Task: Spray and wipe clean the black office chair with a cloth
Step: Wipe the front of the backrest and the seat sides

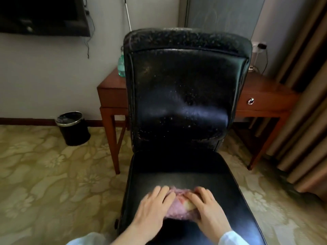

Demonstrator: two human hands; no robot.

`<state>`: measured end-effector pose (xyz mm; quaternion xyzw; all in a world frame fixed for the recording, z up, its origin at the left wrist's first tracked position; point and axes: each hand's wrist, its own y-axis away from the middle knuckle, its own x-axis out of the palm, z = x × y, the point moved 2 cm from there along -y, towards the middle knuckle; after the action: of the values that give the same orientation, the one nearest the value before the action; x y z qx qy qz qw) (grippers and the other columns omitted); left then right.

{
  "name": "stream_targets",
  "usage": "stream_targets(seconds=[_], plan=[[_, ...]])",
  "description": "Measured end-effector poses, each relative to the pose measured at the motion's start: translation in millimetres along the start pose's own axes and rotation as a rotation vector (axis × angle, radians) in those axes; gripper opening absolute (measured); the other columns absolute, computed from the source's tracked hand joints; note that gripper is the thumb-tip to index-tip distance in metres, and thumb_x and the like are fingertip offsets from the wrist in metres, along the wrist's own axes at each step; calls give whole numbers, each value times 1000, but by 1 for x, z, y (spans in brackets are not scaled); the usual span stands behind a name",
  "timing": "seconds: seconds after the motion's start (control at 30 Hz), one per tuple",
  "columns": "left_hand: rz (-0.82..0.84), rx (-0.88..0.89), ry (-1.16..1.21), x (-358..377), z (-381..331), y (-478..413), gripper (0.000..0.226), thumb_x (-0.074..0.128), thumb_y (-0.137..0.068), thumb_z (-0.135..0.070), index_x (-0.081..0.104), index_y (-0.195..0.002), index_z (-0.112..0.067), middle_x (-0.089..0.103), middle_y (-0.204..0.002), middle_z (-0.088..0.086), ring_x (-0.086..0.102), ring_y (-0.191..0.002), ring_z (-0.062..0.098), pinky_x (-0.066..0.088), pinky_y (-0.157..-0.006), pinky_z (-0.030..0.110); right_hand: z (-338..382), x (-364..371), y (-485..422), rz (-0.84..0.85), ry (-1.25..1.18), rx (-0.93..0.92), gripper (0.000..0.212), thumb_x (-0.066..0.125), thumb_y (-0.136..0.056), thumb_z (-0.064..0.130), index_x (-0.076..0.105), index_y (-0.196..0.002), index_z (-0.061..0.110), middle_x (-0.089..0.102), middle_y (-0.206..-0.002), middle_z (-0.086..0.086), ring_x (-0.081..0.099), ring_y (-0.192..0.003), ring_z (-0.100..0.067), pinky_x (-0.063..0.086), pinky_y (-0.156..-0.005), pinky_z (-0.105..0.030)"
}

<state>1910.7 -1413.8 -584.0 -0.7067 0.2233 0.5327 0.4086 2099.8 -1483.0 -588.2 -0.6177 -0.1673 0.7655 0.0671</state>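
Observation:
The black office chair (184,89) faces me, its backrest worn and flecked with pale specks, its glossy seat (177,167) reaching toward me. A pink cloth (177,207) lies on the front half of the seat. My left hand (155,204) presses flat on the cloth's left side with fingers straight. My right hand (207,206) presses on its right side, fingers spread. Both hands are blurred. A green spray bottle (121,65) stands on the wooden desk (113,85) behind the chair, mostly hidden by the backrest.
The desk's right part (265,96) has a drawer with a round metal pull. A black waste bin (72,128) stands on the patterned carpet at the left. Brown curtains (304,103) hang at the right. A dark screen (44,15) is mounted on the wall, upper left.

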Motion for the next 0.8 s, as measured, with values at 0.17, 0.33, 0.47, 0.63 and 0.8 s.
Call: stream_targets(seconds=[0.17, 0.33, 0.47, 0.63, 0.8], plan=[[-159, 2, -125, -90, 64, -97, 67, 78, -50, -2, 59, -113, -12, 57, -109, 6, 56, -90, 25, 51, -58, 32, -5, -72, -136, -172, 6, -95, 54, 64, -70, 31, 56, -122, 18, 50, -112, -8, 53, -92, -29, 56, -69, -38], [-250, 11, -224, -155, 121, -170, 61, 73, -63, -1, 57, -122, -7, 55, -115, 12, 53, -97, 32, 48, -58, 36, -8, -125, -243, -197, 68, -157, 60, 54, -71, 41, 56, -126, 15, 52, -111, -14, 50, -95, -34, 53, -73, -46], [-298, 8, -281, -184, 156, -210, 60, 69, -73, -4, 51, -130, -10, 50, -121, 11, 47, -104, 31, 49, -63, 39, -13, -150, -302, -189, 187, -198, 66, 75, -66, 17, 54, -129, 16, 50, -114, -15, 49, -98, -37, 52, -74, -49], [-334, -25, -335, -222, 185, -248, 55, 67, -80, -13, 50, -131, -10, 49, -123, 12, 45, -109, 32, 46, -66, 41, -14, -182, -368, -240, 270, -254, 60, 71, -73, 12, 52, -129, 14, 49, -116, -17, 48, -106, -40, 51, -79, -51], [-377, -101, -399, -273, 208, -301, 56, 68, -80, -13, 48, -132, -14, 46, -126, 10, 41, -115, 32, 45, -72, 42, -13, -224, -429, -314, 271, -213, 58, 65, -73, 9, 51, -128, 17, 47, -115, -17, 46, -106, -40, 48, -82, -52]])
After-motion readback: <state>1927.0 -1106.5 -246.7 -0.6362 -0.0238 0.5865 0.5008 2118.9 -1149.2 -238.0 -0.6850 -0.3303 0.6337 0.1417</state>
